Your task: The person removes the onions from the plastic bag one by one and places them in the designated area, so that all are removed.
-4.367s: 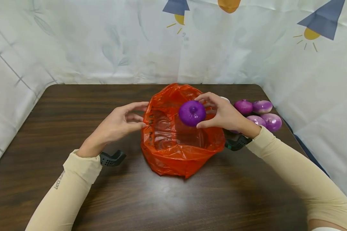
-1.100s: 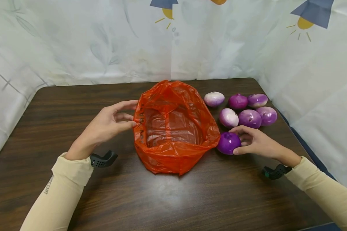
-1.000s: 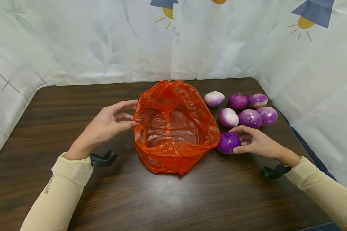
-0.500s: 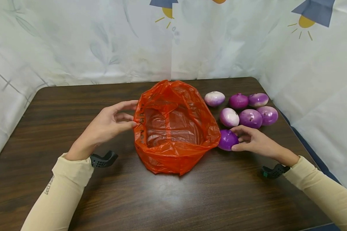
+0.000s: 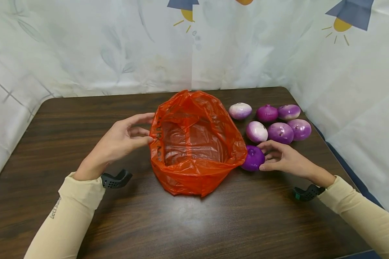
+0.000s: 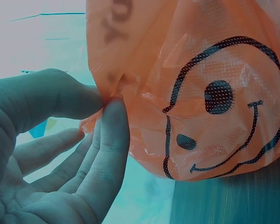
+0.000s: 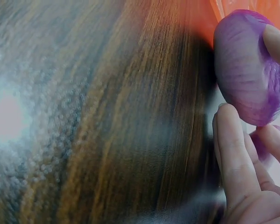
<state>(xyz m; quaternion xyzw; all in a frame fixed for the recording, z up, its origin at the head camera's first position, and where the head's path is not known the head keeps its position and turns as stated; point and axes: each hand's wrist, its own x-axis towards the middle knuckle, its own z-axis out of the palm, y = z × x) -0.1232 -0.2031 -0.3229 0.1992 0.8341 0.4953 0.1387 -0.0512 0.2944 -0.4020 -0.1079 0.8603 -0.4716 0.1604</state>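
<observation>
A red plastic bag stands on the table with its mouth wide, its near side facing me. My left hand pinches the bag's left rim between thumb and fingers; in the left wrist view the bag shows a black smiling drawing beside the pinching hand. Right of the bag, my right hand holds a glossy purple onion between thumb and fingertips, close against the bag's right side. From the right wrist, the onion's pale streaked flank shows, with the hand's fingers below it.
Several more purple-and-white onions lie at the right back of the table, among them a pale one just behind the held onion and another beside the bag. A patterned white curtain hangs behind the dark wooden table.
My right hand has carried the onion from over the bag's mouth to the right side of the bag. Lately the onion has shifted slightly left and turned. The left hand keeps its pinch.
</observation>
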